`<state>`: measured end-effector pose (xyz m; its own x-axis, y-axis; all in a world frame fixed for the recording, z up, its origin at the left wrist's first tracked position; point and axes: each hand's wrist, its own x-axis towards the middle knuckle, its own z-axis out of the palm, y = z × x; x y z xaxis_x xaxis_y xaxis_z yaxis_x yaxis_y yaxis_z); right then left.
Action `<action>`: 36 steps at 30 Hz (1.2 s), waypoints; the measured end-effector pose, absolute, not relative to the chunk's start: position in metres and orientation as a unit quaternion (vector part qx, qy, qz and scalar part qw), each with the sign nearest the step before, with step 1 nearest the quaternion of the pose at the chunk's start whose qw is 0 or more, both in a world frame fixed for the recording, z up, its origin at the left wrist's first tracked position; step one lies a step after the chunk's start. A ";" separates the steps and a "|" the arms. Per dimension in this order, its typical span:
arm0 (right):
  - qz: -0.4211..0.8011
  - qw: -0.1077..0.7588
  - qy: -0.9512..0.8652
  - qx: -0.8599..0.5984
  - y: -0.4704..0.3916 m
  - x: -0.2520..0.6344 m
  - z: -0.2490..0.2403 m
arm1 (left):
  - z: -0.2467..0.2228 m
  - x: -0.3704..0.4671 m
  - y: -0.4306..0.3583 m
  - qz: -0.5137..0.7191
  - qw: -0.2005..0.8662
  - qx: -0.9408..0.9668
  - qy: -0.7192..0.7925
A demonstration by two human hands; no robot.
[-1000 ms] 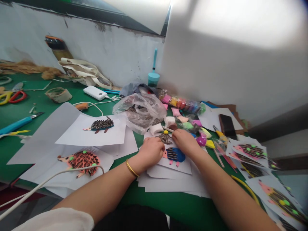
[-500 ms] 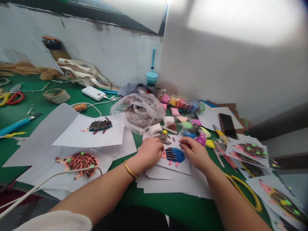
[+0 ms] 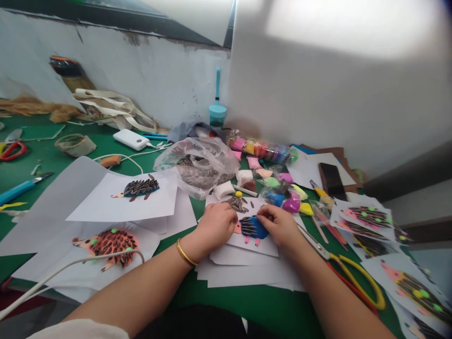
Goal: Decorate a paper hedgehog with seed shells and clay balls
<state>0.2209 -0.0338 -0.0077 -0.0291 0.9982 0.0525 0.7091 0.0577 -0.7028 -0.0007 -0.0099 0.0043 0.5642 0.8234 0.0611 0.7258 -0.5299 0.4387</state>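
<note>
A blue clay hedgehog (image 3: 260, 230) with a pink face and feet lies on a white paper sheet (image 3: 269, 248). Rows of striped sunflower seeds (image 3: 249, 227) stick in the front of its back. My right hand (image 3: 282, 227) pinches what looks like a sunflower seed against the upper rear of the blue body; its fingers mostly cover it. Curled at the hedgehog's face, my left hand (image 3: 216, 227) rests on the paper's left part, its fingertips together and their contents hidden. Loose seeds (image 3: 237, 204) lie on the sheet behind, beside a yellow ball (image 3: 238, 194).
A clear plastic bag (image 3: 197, 165) of seeds and several coloured clay packets (image 3: 291, 204) lie behind. Scissors with yellow handles (image 3: 363, 282) sit under my right forearm. Finished hedgehog pictures (image 3: 118, 247) flank both sides. A white cable (image 3: 45, 282) crosses the left; a utility knife (image 3: 21, 189) lies beyond.
My right hand has moved left and slightly down, from beside the blue hedgehog onto its upper back. My left hand stays by the face. The whole view has shifted a little.
</note>
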 end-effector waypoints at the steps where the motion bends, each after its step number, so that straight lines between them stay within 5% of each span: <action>1: 0.258 0.278 -0.673 -0.635 -0.034 0.220 -0.008 | 0.004 -0.001 -0.010 0.132 0.185 0.864 0.449; 9: 0.156 0.314 -0.708 -0.612 -0.030 0.219 -0.013 | 0.004 0.000 -0.009 0.130 0.183 0.864 0.451; 36: 0.211 0.290 -0.721 -0.593 -0.031 0.215 -0.010 | 0.002 0.000 -0.010 0.146 0.182 0.861 0.452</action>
<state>0.2151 -0.0307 -0.0101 -0.1293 0.9774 0.1672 0.7324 0.2078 -0.6484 -0.0002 -0.0099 0.0020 0.5484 0.8317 0.0867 0.7257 -0.5248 0.4449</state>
